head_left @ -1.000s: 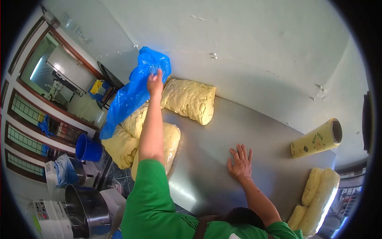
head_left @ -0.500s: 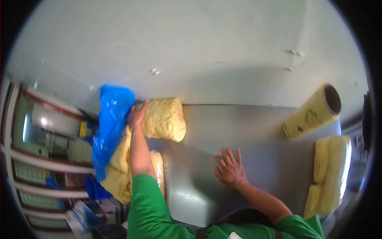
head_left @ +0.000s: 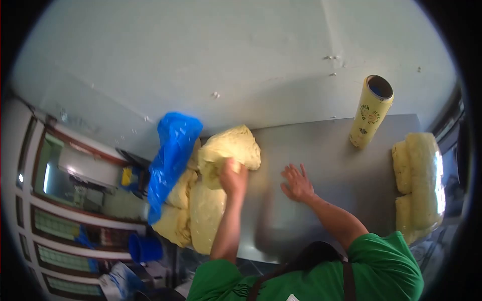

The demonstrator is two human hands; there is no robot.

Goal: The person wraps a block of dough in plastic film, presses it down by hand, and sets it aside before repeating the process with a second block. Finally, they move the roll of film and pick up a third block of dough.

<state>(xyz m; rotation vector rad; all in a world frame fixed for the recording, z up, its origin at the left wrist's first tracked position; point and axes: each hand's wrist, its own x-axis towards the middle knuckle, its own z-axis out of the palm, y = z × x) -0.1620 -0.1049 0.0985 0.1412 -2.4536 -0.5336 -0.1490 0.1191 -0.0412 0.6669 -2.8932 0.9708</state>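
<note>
My left hand (head_left: 234, 178) is closed on the near edge of a thick lump of pale yellow dough (head_left: 236, 143), which looks partly raised and folded towards me. My right hand (head_left: 298, 184) hovers over or rests on the metal table (head_left: 326, 155) with fingers spread and nothing in them. Left of the held lump, more dough (head_left: 173, 220) lies in a pile, partly covered by a blue plastic bag (head_left: 173, 155). A smooth, shiny dough block (head_left: 207, 216) that looks wrapped sits beside my left forearm.
A roll of plastic film (head_left: 369, 120) stands on the table at the right, near the wall (head_left: 251, 60). Shiny wrapped dough blocks (head_left: 424, 175) lie along the table's right edge. Below the left side are a blue bucket (head_left: 144, 248) and shelving.
My left hand has left the blue bag's edge and moved to the dough's near side, where it grips it. The dough has changed shape and tilt. The camera view has turned slightly.
</note>
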